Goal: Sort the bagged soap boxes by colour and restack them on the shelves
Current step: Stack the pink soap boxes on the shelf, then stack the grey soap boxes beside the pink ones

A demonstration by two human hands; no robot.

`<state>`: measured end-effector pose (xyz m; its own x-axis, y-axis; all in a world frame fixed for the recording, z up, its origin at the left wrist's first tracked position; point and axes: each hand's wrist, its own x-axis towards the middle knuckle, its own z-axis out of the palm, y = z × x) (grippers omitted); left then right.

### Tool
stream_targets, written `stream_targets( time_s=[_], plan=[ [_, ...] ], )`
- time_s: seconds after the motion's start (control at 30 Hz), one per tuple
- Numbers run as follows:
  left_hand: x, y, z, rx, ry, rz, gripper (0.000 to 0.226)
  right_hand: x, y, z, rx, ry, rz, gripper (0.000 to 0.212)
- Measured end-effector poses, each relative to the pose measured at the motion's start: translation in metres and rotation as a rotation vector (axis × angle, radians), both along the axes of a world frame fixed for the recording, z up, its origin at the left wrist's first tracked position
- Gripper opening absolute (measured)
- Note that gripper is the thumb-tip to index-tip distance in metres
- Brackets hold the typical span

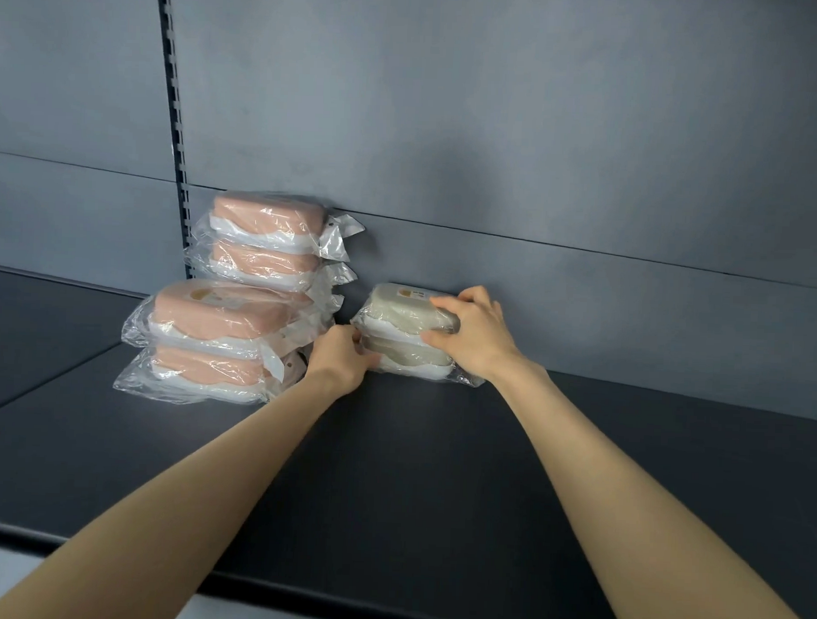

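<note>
The right hand grips the top grey box, fingers curled over its lid, thumb on its front. The left hand holds with curled fingers the left end of the lower grey box. Both boxes stand stacked on the dark shelf, near the back panel, just right of the pink boxes

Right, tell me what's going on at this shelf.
A person is stacking bagged soap boxes on a dark shelf. The right hand grips the top grey box, which sits on a lower grey box that the left hand holds by its left end. Beside them on the left stand two stacks of pink boxes, the rear one taller, so the colours are kept apart.
</note>
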<state>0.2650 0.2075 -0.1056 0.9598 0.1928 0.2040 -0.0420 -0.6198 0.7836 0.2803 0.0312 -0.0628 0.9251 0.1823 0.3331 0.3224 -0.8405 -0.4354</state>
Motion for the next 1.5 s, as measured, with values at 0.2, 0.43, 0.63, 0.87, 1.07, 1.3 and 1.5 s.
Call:
stream_targets(
  time_s=[0.2,0.43,0.63,0.87,1.07,1.3,1.5],
  plan=[
    [-0.024,-0.002,0.016,0.022,0.079,0.013,0.051,-0.016,-0.004,0.017,-0.036,0.055,0.024,0.071],
    [-0.077,-0.016,0.060,0.293,-0.032,-0.030,0.077,-0.060,-0.021,0.047,-0.032,-0.024,0.051,0.068],
    [-0.172,-0.037,0.111,0.526,-0.307,-0.086,0.072,-0.164,-0.054,0.079,-0.053,-0.207,-0.007,0.059],
    [-0.315,-0.073,0.124,0.589,-0.634,-0.133,0.064,-0.324,-0.103,0.081,-0.067,-0.380,-0.131,0.054],
    [-0.420,-0.122,0.098,0.670,-0.731,-0.190,0.057,-0.447,-0.161,0.056,-0.096,-0.427,-0.188,0.049],
    [-0.523,-0.202,0.031,0.713,-0.737,-0.244,0.054,-0.556,-0.243,-0.015,-0.113,-0.344,-0.221,0.051],
    [-0.592,-0.282,-0.049,0.697,-0.577,-0.304,0.054,-0.623,-0.320,-0.097,-0.134,-0.192,-0.176,0.050]
  ],
)
